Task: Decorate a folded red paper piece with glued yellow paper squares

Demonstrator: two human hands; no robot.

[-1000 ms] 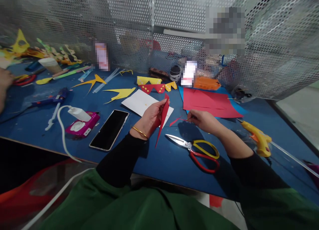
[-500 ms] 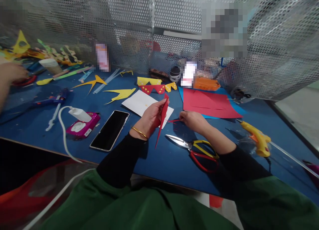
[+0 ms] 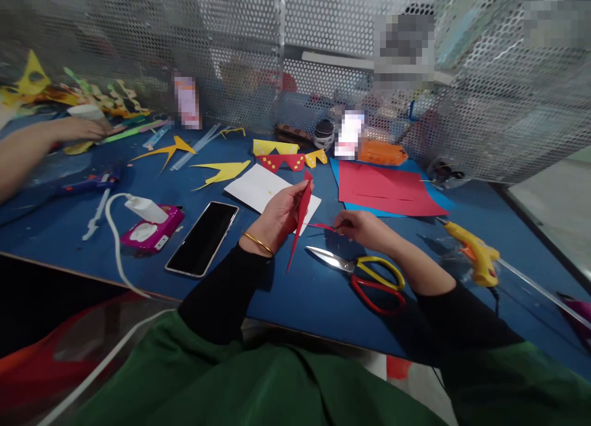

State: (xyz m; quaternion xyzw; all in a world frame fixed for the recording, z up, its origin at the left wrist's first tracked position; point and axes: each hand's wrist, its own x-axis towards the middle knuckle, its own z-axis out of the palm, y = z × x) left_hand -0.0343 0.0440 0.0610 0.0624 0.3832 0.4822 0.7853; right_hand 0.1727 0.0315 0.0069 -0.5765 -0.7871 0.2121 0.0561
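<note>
In my left hand (image 3: 276, 220) is a piece of red paper (image 3: 298, 229), pinched near its top and seen almost edge-on. My right hand (image 3: 362, 228) is closed at the end of a thin red strand (image 3: 322, 226) that runs towards the red paper. I cannot tell whether the strand is thread or a narrow strip. Scissors (image 3: 351, 266) with one yellow and one red handle lie partly spread below my right hand. Behind my left hand lies a white sheet (image 3: 253, 184).
A black-screened phone (image 3: 203, 238) and a magenta power socket (image 3: 159, 232) lie left. Right are red paper (image 3: 383, 186) and a yellow glue gun (image 3: 478, 253). Decorated paper masks (image 3: 281, 162) stand behind. Another person's hand (image 3: 80, 130) reaches in from the left.
My right hand has moved slightly right and down with the strand, which now looks straighter. The other person's hand has come further right over the table. My left hand stays put.
</note>
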